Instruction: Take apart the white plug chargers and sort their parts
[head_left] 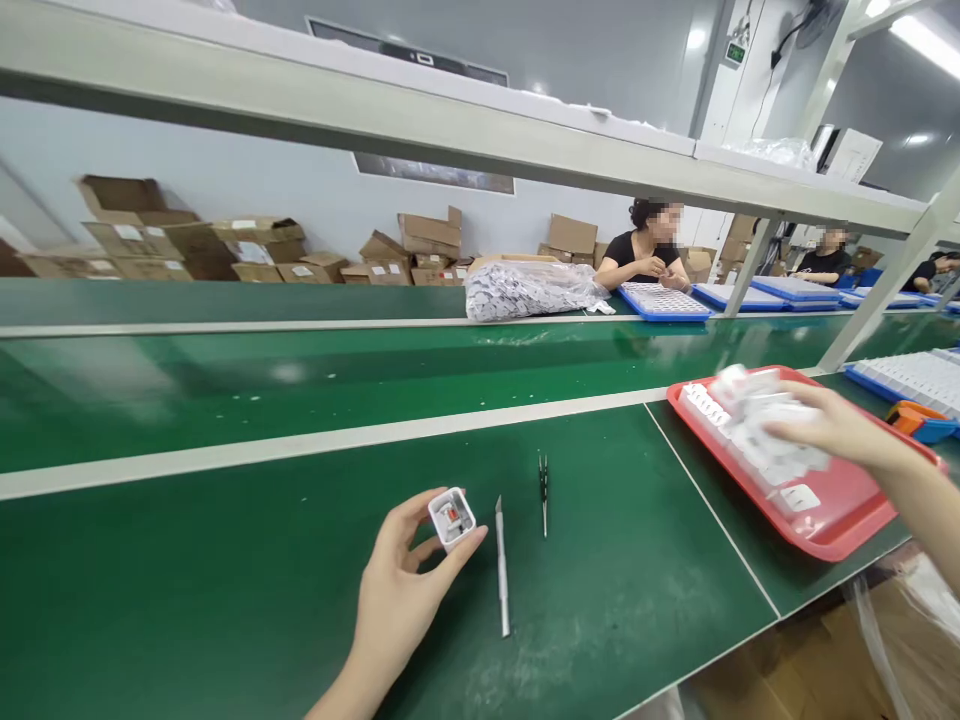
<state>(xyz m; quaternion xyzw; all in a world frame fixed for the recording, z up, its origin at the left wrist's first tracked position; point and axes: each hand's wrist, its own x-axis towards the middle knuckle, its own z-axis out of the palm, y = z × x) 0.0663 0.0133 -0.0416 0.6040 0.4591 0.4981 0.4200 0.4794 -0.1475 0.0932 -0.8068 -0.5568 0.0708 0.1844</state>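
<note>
My left hand point(409, 570) pinches a small white plastic housing point(452, 518) between thumb and fingers, its open end facing up toward me. Inside the housing show a red-orange bit and some grey parts. Just right of it on the green bench lie a craft knife point(502, 575), its blade pointing away, and dark-tipped tweezers point(544, 500). Far to the right, my right hand point(832, 425) is over a red tray point(855, 510), among white plastic pieces point(772, 435). Motion smears that hand's fingertips and the pieces at them, so its grip is unclear.
A raised shelf beam point(450, 125) crosses above the bench. Beyond the green belt point(300, 375) sits a clear bag of white parts point(532, 288). Co-workers sit across by blue trays point(667, 312). An orange-and-blue object point(919, 420) lies right of the red tray.
</note>
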